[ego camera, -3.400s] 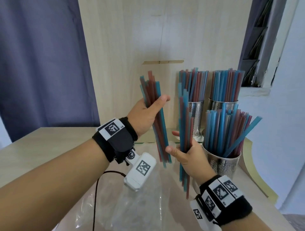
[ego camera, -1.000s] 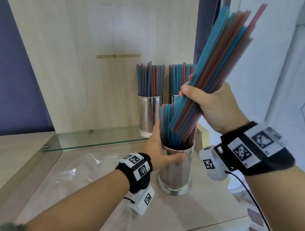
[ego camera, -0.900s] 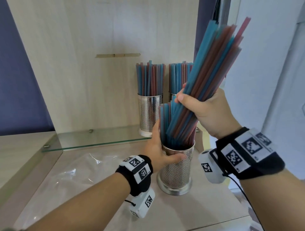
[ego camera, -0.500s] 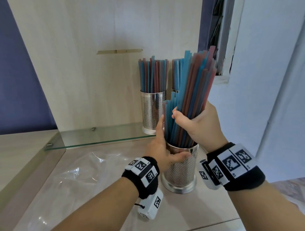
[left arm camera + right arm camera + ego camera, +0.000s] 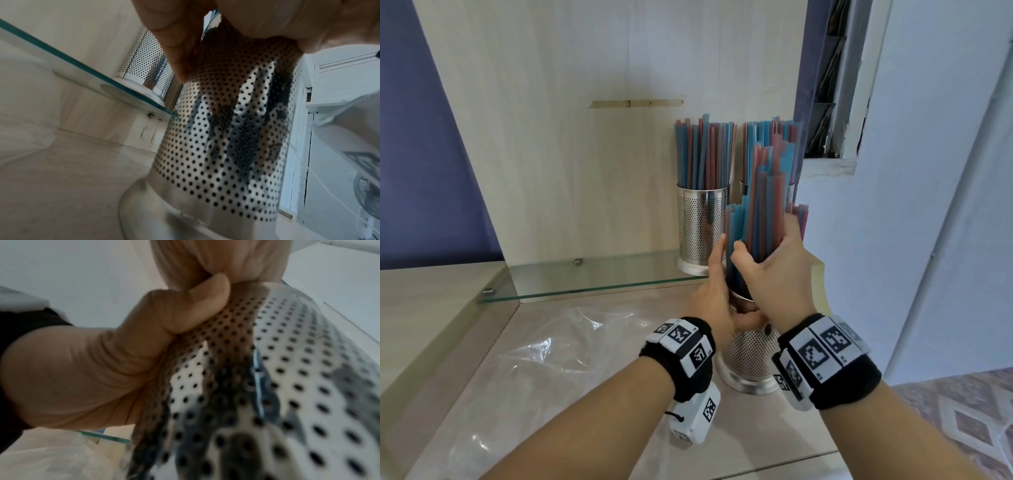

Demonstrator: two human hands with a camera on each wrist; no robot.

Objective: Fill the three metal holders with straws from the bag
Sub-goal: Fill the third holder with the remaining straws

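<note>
The near metal holder stands on the wooden counter, its perforated wall filling the left wrist view. My left hand grips it at the rim, thumb across the front. My right hand grips a bundle of blue and red straws that stands upright in this holder. In the right wrist view the left hand's thumb presses on the holder wall. Two more holders stand behind on a glass shelf, both full of straws: the back left holder and the back right holder, mostly hidden by the bundle.
The clear plastic bag lies flat on the counter to the left of my arms. The glass shelf runs along a wooden back panel. A white wall stands close on the right, and the counter's front edge is near my right forearm.
My right hand has swung the tilted straw bundle upright and lowered it into the near holder. My left hand has stayed on the holder's rim.
</note>
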